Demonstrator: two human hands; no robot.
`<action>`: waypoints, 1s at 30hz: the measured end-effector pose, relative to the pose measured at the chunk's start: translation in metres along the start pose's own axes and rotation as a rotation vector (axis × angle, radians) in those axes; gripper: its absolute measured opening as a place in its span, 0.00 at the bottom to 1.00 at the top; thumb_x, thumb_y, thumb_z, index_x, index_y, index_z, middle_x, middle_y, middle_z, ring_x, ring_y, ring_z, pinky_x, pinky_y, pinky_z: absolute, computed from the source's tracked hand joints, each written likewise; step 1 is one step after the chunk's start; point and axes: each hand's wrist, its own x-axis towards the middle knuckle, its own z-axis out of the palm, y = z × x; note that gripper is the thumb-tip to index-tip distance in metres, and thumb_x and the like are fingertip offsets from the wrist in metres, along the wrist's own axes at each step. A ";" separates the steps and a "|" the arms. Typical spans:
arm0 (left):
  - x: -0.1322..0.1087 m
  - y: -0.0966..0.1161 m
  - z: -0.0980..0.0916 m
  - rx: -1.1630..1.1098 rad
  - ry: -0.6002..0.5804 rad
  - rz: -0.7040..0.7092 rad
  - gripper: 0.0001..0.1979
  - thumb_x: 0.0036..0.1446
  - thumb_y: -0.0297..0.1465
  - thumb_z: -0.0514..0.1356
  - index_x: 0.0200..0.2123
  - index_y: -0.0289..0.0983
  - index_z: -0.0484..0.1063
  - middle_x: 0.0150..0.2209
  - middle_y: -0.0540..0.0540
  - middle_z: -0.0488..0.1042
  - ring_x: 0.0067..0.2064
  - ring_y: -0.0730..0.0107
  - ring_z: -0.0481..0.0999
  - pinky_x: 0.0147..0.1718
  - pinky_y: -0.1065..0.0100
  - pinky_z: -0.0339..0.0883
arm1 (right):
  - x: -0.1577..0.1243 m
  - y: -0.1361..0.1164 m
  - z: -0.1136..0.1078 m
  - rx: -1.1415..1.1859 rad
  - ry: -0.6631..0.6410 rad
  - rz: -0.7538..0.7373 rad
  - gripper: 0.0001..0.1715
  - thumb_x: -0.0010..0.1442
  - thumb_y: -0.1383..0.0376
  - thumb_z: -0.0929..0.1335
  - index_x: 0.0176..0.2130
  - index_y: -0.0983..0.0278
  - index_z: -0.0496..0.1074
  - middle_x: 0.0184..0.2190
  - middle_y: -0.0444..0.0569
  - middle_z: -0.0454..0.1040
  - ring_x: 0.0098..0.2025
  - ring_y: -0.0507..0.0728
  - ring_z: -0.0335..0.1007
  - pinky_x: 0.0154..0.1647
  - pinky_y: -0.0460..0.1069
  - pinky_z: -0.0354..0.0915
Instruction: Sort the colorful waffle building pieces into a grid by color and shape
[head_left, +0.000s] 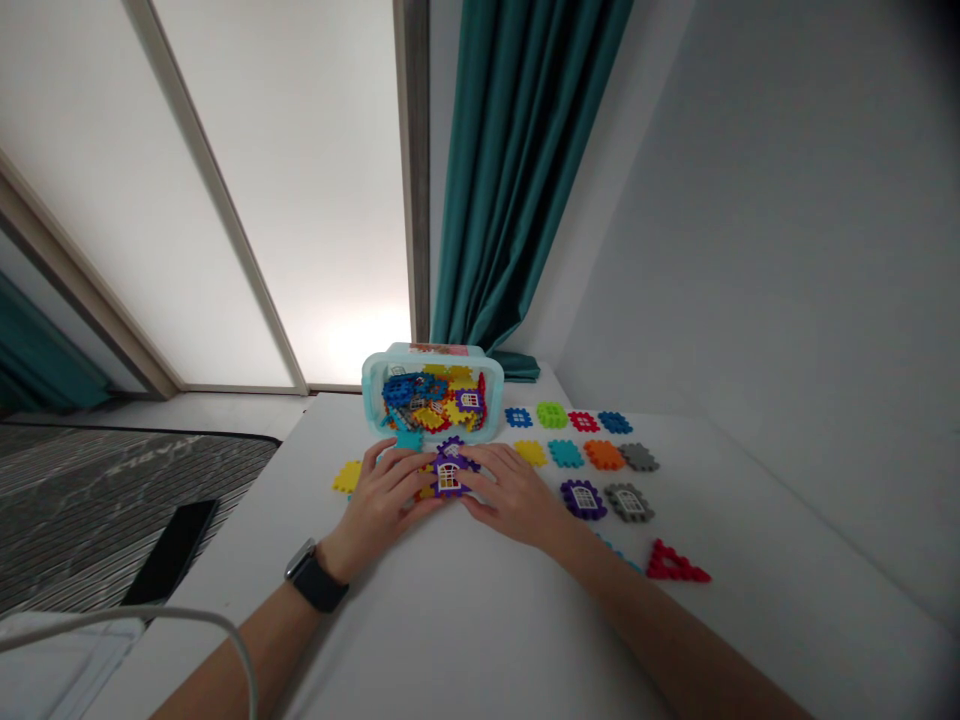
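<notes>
Between my hands, just in front of the bin, is a purple building tile with a white window. My left hand grips it from the left, thumb along its near edge. From the other side, my right hand has its fingers closed on the same tile. More purple shows behind it, and bits of yellow or orange show under my left fingers. A turquoise tile lies beyond my left fingertips, and a yellow tile is left of that hand. My hands hide how these pieces join.
A pale turquoise bin full of mixed tiles stands at the back. Rows of tiles, among them an orange tile and a grey window tile, lie to the right. A red triangle sits nearer. A white cable crosses the lower left.
</notes>
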 end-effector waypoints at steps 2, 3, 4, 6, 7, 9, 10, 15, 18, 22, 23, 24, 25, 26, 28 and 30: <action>0.000 0.000 0.000 -0.004 0.006 0.000 0.07 0.63 0.37 0.64 0.43 0.41 0.75 0.47 0.45 0.81 0.48 0.61 0.77 0.58 0.51 0.61 | 0.000 0.000 0.000 -0.005 0.001 0.000 0.14 0.66 0.65 0.66 0.52 0.60 0.71 0.56 0.57 0.72 0.56 0.63 0.69 0.57 0.60 0.67; 0.000 0.000 0.000 -0.009 0.006 -0.003 0.07 0.63 0.37 0.64 0.43 0.41 0.75 0.47 0.44 0.81 0.48 0.61 0.77 0.58 0.51 0.61 | 0.000 0.000 -0.001 -0.008 0.003 -0.001 0.14 0.66 0.66 0.66 0.52 0.61 0.72 0.55 0.58 0.73 0.56 0.62 0.69 0.57 0.60 0.67; 0.000 0.000 0.000 -0.016 0.005 -0.007 0.08 0.63 0.36 0.64 0.43 0.41 0.75 0.47 0.44 0.81 0.48 0.61 0.77 0.58 0.51 0.61 | 0.000 0.000 0.000 -0.010 0.007 -0.001 0.14 0.66 0.66 0.66 0.52 0.61 0.71 0.55 0.58 0.73 0.56 0.62 0.70 0.57 0.60 0.67; 0.000 0.001 -0.001 -0.030 0.004 -0.015 0.08 0.63 0.36 0.65 0.43 0.41 0.76 0.48 0.44 0.81 0.48 0.61 0.76 0.58 0.51 0.61 | 0.000 0.000 0.000 -0.009 0.023 -0.006 0.15 0.66 0.66 0.67 0.52 0.60 0.71 0.55 0.57 0.73 0.56 0.62 0.70 0.56 0.60 0.68; 0.000 0.001 -0.001 -0.035 0.003 -0.016 0.08 0.63 0.36 0.65 0.43 0.41 0.76 0.48 0.44 0.81 0.48 0.61 0.76 0.58 0.51 0.61 | 0.000 0.000 0.001 -0.007 0.037 -0.010 0.15 0.65 0.66 0.67 0.52 0.60 0.71 0.55 0.57 0.73 0.56 0.62 0.70 0.56 0.60 0.68; 0.001 0.001 -0.001 -0.037 0.010 -0.003 0.08 0.63 0.36 0.64 0.43 0.41 0.76 0.48 0.44 0.81 0.48 0.62 0.76 0.57 0.52 0.62 | 0.001 0.000 0.002 -0.007 0.067 -0.021 0.15 0.65 0.66 0.68 0.52 0.60 0.71 0.54 0.57 0.73 0.55 0.62 0.70 0.54 0.60 0.70; 0.001 0.001 -0.001 -0.034 0.014 0.007 0.08 0.63 0.36 0.64 0.44 0.41 0.76 0.48 0.44 0.81 0.48 0.62 0.76 0.57 0.52 0.62 | 0.001 0.000 0.002 -0.009 0.078 -0.025 0.15 0.64 0.66 0.68 0.52 0.61 0.71 0.54 0.58 0.73 0.54 0.62 0.71 0.53 0.59 0.70; 0.001 0.000 0.000 -0.012 0.026 0.046 0.07 0.64 0.35 0.64 0.44 0.41 0.76 0.48 0.44 0.80 0.47 0.62 0.76 0.55 0.53 0.62 | 0.002 -0.001 0.001 -0.029 0.071 -0.029 0.16 0.64 0.66 0.68 0.52 0.60 0.70 0.53 0.57 0.73 0.54 0.63 0.71 0.53 0.59 0.71; 0.001 0.000 -0.001 -0.008 0.017 0.044 0.07 0.63 0.34 0.64 0.44 0.41 0.77 0.48 0.44 0.80 0.47 0.62 0.76 0.55 0.53 0.63 | 0.002 -0.001 0.000 -0.039 0.074 -0.037 0.15 0.64 0.67 0.68 0.52 0.61 0.70 0.53 0.57 0.74 0.54 0.63 0.71 0.52 0.59 0.72; 0.000 0.001 -0.001 0.000 0.000 0.035 0.08 0.63 0.34 0.64 0.46 0.43 0.77 0.49 0.44 0.80 0.48 0.62 0.76 0.56 0.53 0.62 | 0.002 -0.001 0.001 -0.037 0.077 -0.034 0.15 0.65 0.67 0.68 0.52 0.60 0.70 0.53 0.56 0.74 0.55 0.62 0.71 0.53 0.59 0.71; 0.000 0.001 -0.001 -0.002 -0.002 0.034 0.08 0.63 0.34 0.64 0.46 0.43 0.77 0.49 0.44 0.80 0.49 0.61 0.76 0.56 0.53 0.63 | 0.002 -0.001 0.001 -0.036 0.078 -0.032 0.15 0.65 0.67 0.68 0.52 0.60 0.70 0.53 0.56 0.74 0.55 0.62 0.71 0.53 0.59 0.71; 0.000 0.001 -0.001 -0.006 -0.001 0.033 0.08 0.63 0.34 0.64 0.46 0.42 0.77 0.49 0.44 0.80 0.49 0.61 0.76 0.56 0.53 0.63 | 0.002 -0.001 0.001 -0.035 0.078 -0.030 0.15 0.65 0.67 0.68 0.52 0.60 0.70 0.53 0.56 0.74 0.55 0.62 0.71 0.53 0.59 0.71; 0.000 0.001 0.000 -0.011 0.000 0.030 0.08 0.63 0.34 0.64 0.46 0.42 0.76 0.49 0.44 0.80 0.49 0.61 0.76 0.56 0.53 0.63 | 0.002 -0.001 0.000 -0.035 0.078 -0.029 0.15 0.65 0.67 0.68 0.52 0.60 0.70 0.53 0.56 0.74 0.55 0.62 0.71 0.53 0.59 0.71; 0.000 0.001 0.000 -0.017 0.002 0.027 0.08 0.63 0.34 0.64 0.46 0.42 0.76 0.49 0.44 0.80 0.49 0.61 0.76 0.55 0.53 0.63 | 0.002 -0.001 0.000 -0.035 0.078 -0.029 0.15 0.65 0.67 0.68 0.52 0.60 0.70 0.53 0.57 0.74 0.54 0.62 0.71 0.53 0.59 0.71; -0.001 0.001 0.001 -0.037 0.009 0.014 0.09 0.63 0.34 0.65 0.46 0.41 0.75 0.48 0.43 0.80 0.48 0.60 0.76 0.54 0.53 0.64 | 0.002 -0.002 -0.001 -0.032 0.082 -0.033 0.15 0.65 0.67 0.68 0.51 0.61 0.70 0.54 0.58 0.73 0.54 0.63 0.71 0.53 0.59 0.71; -0.002 0.001 0.003 -0.077 0.023 -0.013 0.10 0.62 0.34 0.65 0.47 0.41 0.74 0.48 0.43 0.80 0.48 0.59 0.77 0.53 0.54 0.65 | 0.002 -0.002 -0.001 -0.020 0.089 -0.033 0.14 0.64 0.67 0.68 0.51 0.62 0.70 0.53 0.58 0.73 0.54 0.63 0.71 0.53 0.59 0.70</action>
